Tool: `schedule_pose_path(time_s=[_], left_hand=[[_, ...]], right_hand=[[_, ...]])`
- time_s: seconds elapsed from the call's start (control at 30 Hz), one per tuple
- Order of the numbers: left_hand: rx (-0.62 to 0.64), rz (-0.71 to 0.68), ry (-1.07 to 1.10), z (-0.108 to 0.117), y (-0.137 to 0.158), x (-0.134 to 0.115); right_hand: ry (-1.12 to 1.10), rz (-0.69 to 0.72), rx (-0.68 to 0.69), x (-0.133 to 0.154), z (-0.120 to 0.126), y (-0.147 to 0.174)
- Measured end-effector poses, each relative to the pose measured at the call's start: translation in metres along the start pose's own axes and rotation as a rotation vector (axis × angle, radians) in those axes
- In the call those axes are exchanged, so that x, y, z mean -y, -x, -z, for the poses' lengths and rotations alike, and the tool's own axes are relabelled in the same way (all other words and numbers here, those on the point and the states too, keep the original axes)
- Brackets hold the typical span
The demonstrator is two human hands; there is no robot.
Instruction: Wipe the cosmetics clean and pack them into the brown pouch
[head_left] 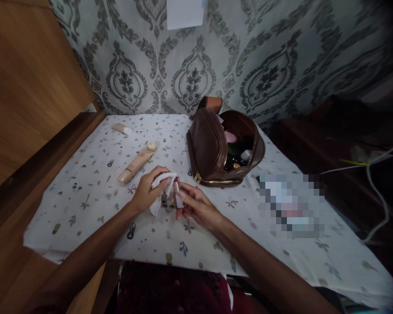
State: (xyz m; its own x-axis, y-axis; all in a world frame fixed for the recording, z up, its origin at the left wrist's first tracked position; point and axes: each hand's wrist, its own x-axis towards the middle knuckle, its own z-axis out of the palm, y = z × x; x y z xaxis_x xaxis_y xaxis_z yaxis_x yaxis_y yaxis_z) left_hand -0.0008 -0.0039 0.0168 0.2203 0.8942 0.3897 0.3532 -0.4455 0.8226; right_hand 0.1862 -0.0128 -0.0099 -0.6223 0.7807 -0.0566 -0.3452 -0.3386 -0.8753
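Note:
My right hand point(196, 205) is closed round a small lipstick point(177, 198), held upright with its dark red tip at the top. A white tissue point(156, 205) is pinched in my left hand point(152, 187), and part of it hangs below the fingers. The tissue is right beside the lipstick's red end; whether they touch I cannot tell. Both hands are just above the patterned cloth on the table. Left of my left hand lies a beige tube point(136, 167) with a cream cap.
A brown bag point(207, 146) stands unzipped behind my hands, with several cosmetic items inside. Farther back at left lies a smaller tube point(121, 128). On the right is a blurred-out flat object point(291, 207). A wooden panel point(36, 65) borders the left; patterned wall covering point(193, 78) rises behind.

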Motion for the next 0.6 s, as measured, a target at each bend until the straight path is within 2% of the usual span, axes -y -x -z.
schedule_pose_path(time_s=[0.13,0.23,0.33,0.53,0.6], left_hand=[[0.173,-0.090,0.018,-0.0016,0.0005,-0.0012],[0.236,-0.153,0.022,-0.0016,0.0006,-0.0014],[0.224,-0.129,-0.005,-0.0008,0.0007,-0.0018],[0.076,-0.035,-0.062,0.0007,0.0003,-0.0044],[0.100,-0.042,-0.052,0.0006,0.0005,-0.0049]], right_hand=[[-0.115,0.012,-0.095,0.0013,0.0013,-0.0020],[-0.121,0.020,-0.131,0.0008,0.0022,-0.0025],[-0.112,0.019,-0.123,-0.0004,0.0010,-0.0014],[-0.019,-0.024,-0.081,0.0018,-0.0039,0.0018],[-0.026,-0.030,-0.119,0.0039,-0.0038,0.0011]])
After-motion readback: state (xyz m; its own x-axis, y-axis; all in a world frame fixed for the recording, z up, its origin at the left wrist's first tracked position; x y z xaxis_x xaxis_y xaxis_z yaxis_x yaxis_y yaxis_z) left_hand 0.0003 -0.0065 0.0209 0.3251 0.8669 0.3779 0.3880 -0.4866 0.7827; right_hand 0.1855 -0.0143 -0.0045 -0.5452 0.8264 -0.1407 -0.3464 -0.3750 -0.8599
